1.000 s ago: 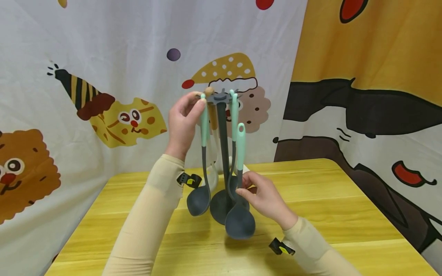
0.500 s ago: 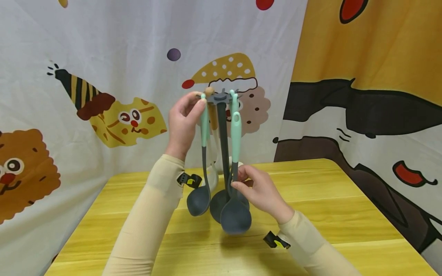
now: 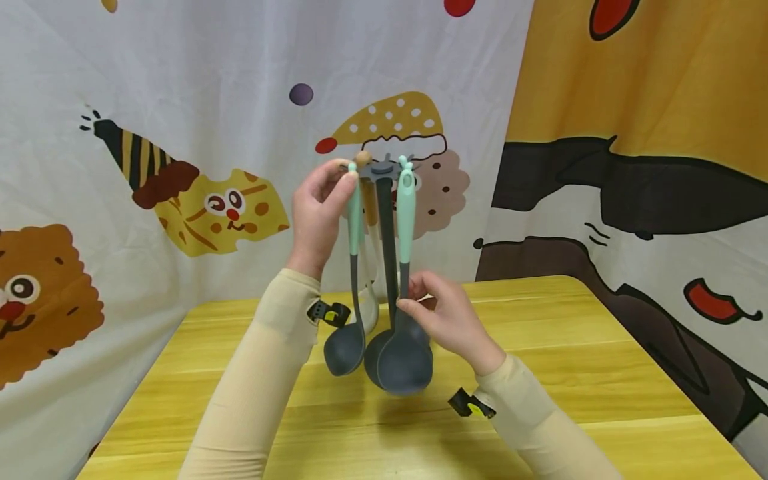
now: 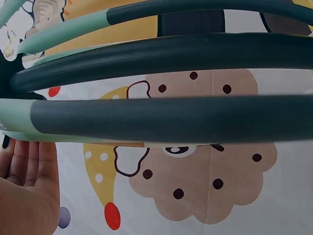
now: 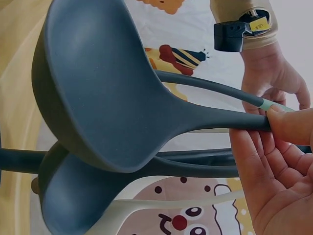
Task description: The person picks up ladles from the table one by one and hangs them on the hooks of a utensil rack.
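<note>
In the head view a ladle [image 3: 405, 363] with a dark grey bowl and mint handle hangs upright in front of the utensil stand [image 3: 387, 247]. My right hand [image 3: 450, 317] pinches its neck between thumb and fingers; the right wrist view shows that grip close to the large bowl [image 5: 98, 83]. The holed top of its handle overlaps the stand's hooks. My left hand [image 3: 321, 210] pinches the handle top of another mint-handled ladle [image 3: 344, 350] at the stand's left side. Behind the held ladle, a second dark bowl [image 5: 73, 196] is partly hidden.
Pale utensils [image 3: 366, 313], one with a wooden handle [image 3: 370, 207], hang at the back of the stand. Its round dark base [image 3: 373, 360] rests on the yellow wood-grain table [image 3: 540, 333]. A cartoon-printed curtain [image 3: 240, 80] rises behind the table.
My right hand has raised its ladle and brought it slightly left, closer to the stand, so its handle top is now level with the hooks. The left hand stays in place.
</note>
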`<action>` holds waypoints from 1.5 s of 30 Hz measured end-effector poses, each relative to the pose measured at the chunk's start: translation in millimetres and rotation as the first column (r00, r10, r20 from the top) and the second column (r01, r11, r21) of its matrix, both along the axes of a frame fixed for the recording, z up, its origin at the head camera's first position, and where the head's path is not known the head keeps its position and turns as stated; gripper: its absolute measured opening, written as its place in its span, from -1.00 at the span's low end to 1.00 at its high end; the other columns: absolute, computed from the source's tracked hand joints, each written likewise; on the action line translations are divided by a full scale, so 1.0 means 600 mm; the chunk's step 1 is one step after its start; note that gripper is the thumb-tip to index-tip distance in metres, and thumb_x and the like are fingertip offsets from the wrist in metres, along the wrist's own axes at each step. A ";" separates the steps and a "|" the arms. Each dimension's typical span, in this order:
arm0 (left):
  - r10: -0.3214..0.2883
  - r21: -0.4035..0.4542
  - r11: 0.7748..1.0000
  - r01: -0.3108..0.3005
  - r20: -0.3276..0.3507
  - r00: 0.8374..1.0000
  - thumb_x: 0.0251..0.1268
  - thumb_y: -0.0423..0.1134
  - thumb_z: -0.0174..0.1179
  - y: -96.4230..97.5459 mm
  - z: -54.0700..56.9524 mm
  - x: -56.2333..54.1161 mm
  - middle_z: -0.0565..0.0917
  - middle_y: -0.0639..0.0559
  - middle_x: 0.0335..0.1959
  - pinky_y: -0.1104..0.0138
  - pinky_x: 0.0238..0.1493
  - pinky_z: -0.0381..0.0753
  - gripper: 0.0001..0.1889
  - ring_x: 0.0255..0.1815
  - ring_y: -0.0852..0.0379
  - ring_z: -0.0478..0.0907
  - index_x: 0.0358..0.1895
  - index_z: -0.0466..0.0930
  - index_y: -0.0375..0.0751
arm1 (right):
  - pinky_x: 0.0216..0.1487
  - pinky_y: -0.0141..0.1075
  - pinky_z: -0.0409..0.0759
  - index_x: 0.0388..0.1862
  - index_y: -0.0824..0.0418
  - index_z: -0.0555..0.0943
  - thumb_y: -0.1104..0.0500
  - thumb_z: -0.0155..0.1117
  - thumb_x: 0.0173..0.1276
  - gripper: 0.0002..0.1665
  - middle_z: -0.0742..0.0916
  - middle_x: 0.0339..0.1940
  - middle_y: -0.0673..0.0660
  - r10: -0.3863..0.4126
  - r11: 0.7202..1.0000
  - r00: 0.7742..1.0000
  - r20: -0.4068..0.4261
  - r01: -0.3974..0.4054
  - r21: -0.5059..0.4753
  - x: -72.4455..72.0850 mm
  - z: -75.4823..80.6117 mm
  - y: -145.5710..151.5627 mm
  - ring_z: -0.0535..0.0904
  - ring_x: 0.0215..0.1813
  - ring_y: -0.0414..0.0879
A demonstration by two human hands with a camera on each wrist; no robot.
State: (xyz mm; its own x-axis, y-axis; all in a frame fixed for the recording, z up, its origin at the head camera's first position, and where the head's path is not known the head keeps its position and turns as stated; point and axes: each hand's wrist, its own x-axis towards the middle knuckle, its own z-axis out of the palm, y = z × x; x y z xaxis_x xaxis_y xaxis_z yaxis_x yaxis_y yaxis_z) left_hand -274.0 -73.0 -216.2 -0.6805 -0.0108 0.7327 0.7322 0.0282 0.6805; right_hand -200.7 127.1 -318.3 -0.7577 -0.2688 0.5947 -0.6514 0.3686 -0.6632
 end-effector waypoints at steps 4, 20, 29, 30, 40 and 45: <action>-0.004 0.004 1.000 0.004 -0.004 1.000 0.32 -0.05 0.17 0.000 0.000 -0.001 0.63 0.04 -0.17 0.26 -0.06 0.49 -0.61 -0.16 0.06 0.53 0.02 0.60 -0.29 | -0.25 -0.22 0.65 -0.26 0.23 0.51 0.37 0.40 0.26 -0.79 0.58 -0.35 0.04 0.001 1.000 1.000 -0.005 -0.001 -0.007 0.000 0.006 -0.004 0.60 -0.23 -0.09; -0.009 0.009 1.000 0.009 0.000 1.000 0.33 -0.06 0.17 0.000 0.002 -0.002 0.63 0.03 -0.14 0.26 -0.04 0.49 -0.61 -0.13 0.07 0.53 0.05 0.59 -0.29 | -0.27 -0.25 0.64 -0.24 0.24 0.52 0.36 0.40 0.26 -0.79 0.61 -0.34 0.04 -0.018 1.000 1.000 0.010 0.018 0.005 -0.008 0.010 -0.014 0.59 -0.23 -0.08; -0.017 0.015 1.000 0.017 -0.001 1.000 0.33 -0.07 0.17 -0.002 0.001 -0.005 0.63 0.05 -0.16 0.26 -0.03 0.49 -0.61 -0.14 0.07 0.54 0.04 0.59 -0.30 | -0.25 -0.21 0.67 -0.23 0.24 0.55 0.35 0.41 0.26 -0.80 0.63 -0.35 0.03 -0.005 1.000 1.000 0.023 0.005 0.005 -0.017 0.003 -0.021 0.60 -0.26 -0.09; -0.016 0.014 1.000 0.016 -0.001 1.000 0.33 -0.07 0.17 -0.002 0.001 -0.005 0.63 0.04 -0.16 0.26 -0.03 0.49 -0.61 -0.14 0.07 0.54 0.04 0.59 -0.30 | -0.25 -0.21 0.67 -0.24 0.24 0.54 0.35 0.41 0.26 -0.80 0.63 -0.36 0.03 -0.009 1.000 1.000 0.023 0.009 0.008 -0.018 0.002 -0.022 0.59 -0.26 -0.09; -0.018 0.018 1.000 0.018 -0.004 1.000 0.32 -0.07 0.17 -0.003 0.002 -0.006 0.63 0.05 -0.16 0.26 -0.05 0.49 -0.61 -0.14 0.07 0.54 0.04 0.60 -0.31 | -0.28 -0.24 0.64 -0.27 0.23 0.51 0.34 0.40 0.28 -0.80 0.62 -0.36 0.03 -0.001 1.000 1.000 0.022 0.001 0.013 -0.020 0.000 -0.029 0.56 -0.29 -0.10; -0.018 0.014 1.000 0.018 -0.003 1.000 0.33 -0.07 0.17 -0.003 0.002 -0.006 0.63 0.04 -0.18 0.27 -0.07 0.49 -0.61 -0.16 0.07 0.53 0.04 0.60 -0.31 | -0.27 -0.24 0.65 -0.24 0.25 0.52 0.35 0.39 0.28 -0.80 0.62 -0.35 0.04 -0.027 0.999 1.000 -0.003 0.027 0.025 -0.024 -0.003 -0.028 0.58 -0.27 -0.10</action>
State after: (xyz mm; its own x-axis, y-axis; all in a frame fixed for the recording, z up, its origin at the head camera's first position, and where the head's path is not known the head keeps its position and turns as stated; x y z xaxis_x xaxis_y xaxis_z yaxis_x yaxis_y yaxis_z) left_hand -277.6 -74.7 -215.0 -0.6787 -0.0091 0.7344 0.7344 0.0056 0.6787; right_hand -215.2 110.2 -320.2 -0.7633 -0.2626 0.5903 -0.6426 0.4025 -0.6519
